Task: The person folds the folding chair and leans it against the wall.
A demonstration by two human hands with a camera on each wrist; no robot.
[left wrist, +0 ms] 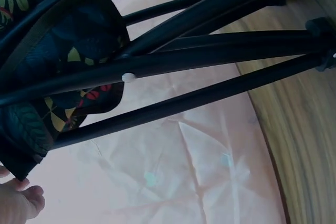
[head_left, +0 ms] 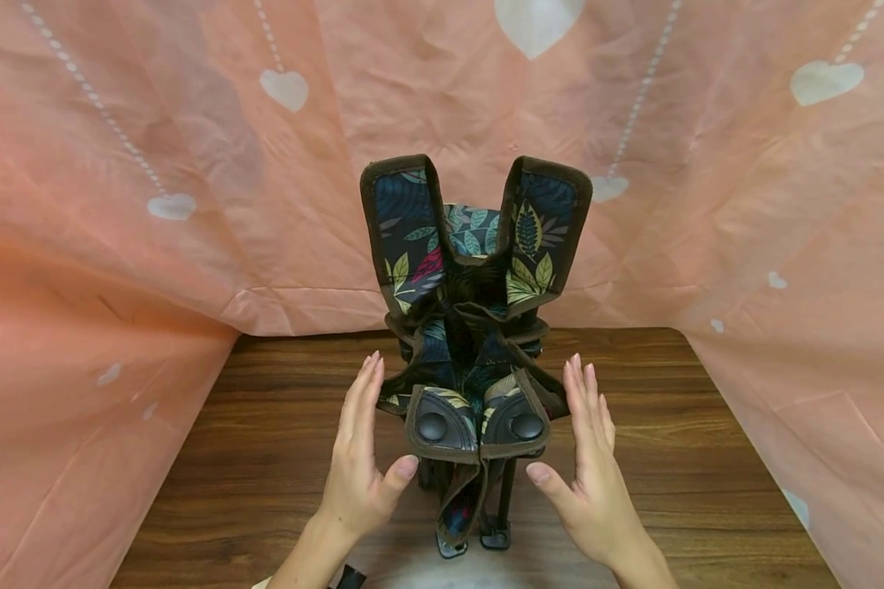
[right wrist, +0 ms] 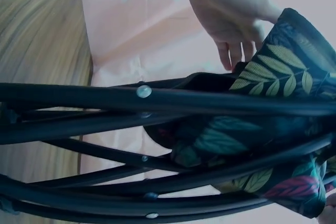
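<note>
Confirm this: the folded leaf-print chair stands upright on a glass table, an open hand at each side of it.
Not glass. The head view shows the folded chair standing on a wooden table, with the left hand and right hand open at its sides.

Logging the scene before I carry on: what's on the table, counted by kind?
Folded camp chair, leaf-print fabric on black frame: 1
Hands, left hand and right hand, one each side of it: 2
Wooden table: 1
Total: 4

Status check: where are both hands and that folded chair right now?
Left hand and right hand open, flanking folded chair. Chair upright on wooden table. Nothing between hands and chair.
</note>
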